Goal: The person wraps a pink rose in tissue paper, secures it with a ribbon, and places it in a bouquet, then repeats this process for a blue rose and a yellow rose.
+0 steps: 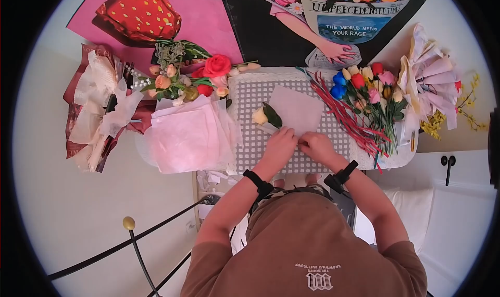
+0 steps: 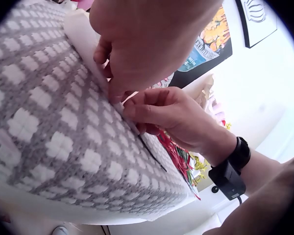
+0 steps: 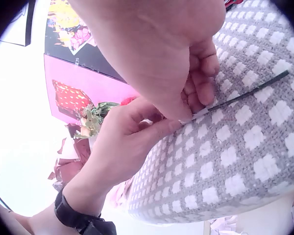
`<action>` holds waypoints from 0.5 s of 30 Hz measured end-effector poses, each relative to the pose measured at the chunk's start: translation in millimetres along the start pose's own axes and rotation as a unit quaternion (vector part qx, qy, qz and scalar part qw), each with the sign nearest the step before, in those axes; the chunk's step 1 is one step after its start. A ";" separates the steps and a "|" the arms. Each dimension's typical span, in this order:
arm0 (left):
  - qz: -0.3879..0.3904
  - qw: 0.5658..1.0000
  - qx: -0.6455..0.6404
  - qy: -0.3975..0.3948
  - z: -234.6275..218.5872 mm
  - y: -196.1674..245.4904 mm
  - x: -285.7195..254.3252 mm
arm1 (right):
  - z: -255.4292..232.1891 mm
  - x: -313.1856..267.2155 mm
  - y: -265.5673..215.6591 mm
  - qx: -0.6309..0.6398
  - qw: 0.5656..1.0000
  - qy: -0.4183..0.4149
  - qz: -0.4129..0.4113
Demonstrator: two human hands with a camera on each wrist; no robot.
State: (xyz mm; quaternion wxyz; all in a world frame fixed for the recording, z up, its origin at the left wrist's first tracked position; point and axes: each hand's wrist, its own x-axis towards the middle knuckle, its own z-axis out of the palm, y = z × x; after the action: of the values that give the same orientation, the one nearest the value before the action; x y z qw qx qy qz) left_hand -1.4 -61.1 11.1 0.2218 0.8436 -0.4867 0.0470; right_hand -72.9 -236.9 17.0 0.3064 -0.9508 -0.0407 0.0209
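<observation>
A cream artificial rose (image 1: 259,116) with a dark green leaf (image 1: 272,115) lies on a pale pink sheet of wrapping paper (image 1: 299,107). My left hand (image 1: 281,145) pinches the paper's near edge, rolled around the stem. Close beside it, my right hand (image 1: 316,147) also pinches the paper, its fingers curled. In the right wrist view, the thin dark stem (image 3: 255,90) sticks out past the right fingers, over the grey-and-white checked cloth (image 3: 220,161). The left wrist view shows a rolled part of the paper beyond the left hand.
To the left lie a stack of pink paper sheets (image 1: 192,135), mixed artificial flowers (image 1: 182,78) and a wrapped bundle (image 1: 96,115). On the right are red ribbons (image 1: 349,115), several colourful flowers (image 1: 372,83) and another paper-wrapped bouquet (image 1: 429,81). Posters stand behind the table.
</observation>
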 end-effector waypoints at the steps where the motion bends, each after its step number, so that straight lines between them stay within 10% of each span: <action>1: 0.007 1.000 0.001 -0.010 -0.9 -0.7 3.2 | -0.9 -0.8 -0.8 0.005 1.000 0.005 0.005; 15: 0.011 1.000 0.004 -0.027 2.4 -4.0 22.2 | -1.3 -4.6 -1.3 0.067 0.996 0.033 0.044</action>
State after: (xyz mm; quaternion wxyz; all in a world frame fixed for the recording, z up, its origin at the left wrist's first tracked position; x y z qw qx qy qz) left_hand 13.2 -78.1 14.2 0.2049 0.8398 -0.5019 0.0284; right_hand -77.5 -237.0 18.9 0.3696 -0.9291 0.0131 0.0060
